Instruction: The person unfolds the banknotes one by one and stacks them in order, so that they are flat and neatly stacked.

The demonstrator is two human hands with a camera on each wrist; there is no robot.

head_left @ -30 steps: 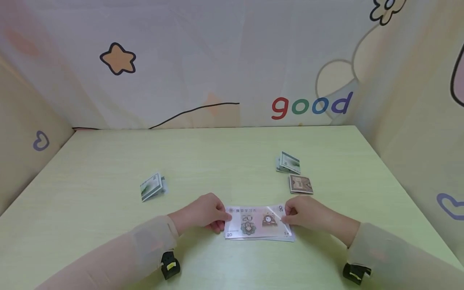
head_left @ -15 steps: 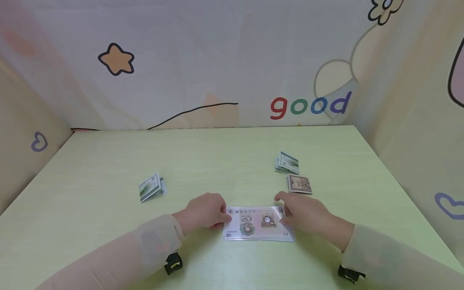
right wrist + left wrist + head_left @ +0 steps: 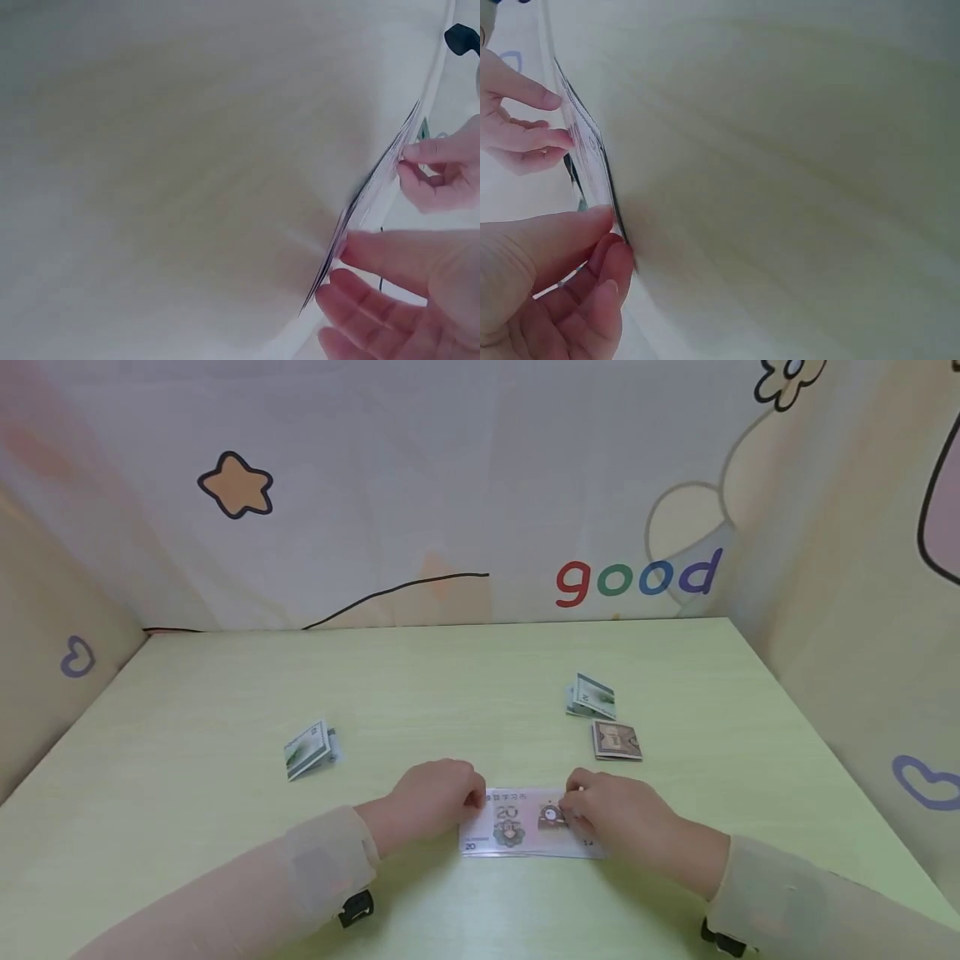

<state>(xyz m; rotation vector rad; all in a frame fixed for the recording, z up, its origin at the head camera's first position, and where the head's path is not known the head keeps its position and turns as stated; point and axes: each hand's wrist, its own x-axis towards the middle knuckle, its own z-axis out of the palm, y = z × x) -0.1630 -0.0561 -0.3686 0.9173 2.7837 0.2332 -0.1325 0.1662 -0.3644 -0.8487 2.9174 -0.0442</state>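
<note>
Several banknotes [image 3: 525,824]: lay stacked, upper corners hidden by hands (exact count unclear).
Left hand [image 3: 433,799]: fingers pinched one end.
Right hand [image 3: 628,818]: fingers pinched the other, tips partly hidden.

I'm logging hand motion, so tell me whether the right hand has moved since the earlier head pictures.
Yes: the right hand has shifted slightly left, toward the left hand, judged against the folded brown note in the head view.
</note>
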